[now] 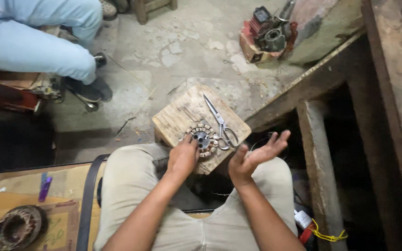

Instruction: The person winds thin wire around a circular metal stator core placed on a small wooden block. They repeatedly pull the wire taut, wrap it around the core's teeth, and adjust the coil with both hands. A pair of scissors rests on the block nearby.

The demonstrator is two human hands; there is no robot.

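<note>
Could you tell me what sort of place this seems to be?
Probably a small motor-repair workshop: the left hand rests on a wound stator on a wooden block, scissors beside it, another coil nearby.

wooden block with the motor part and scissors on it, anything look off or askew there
Nothing looks damaged or spilled. The round wound stator sits near the wooden block's front edge under the left hand; the scissors lie open-handled beside it. The right hand hovers, palm open.
</note>
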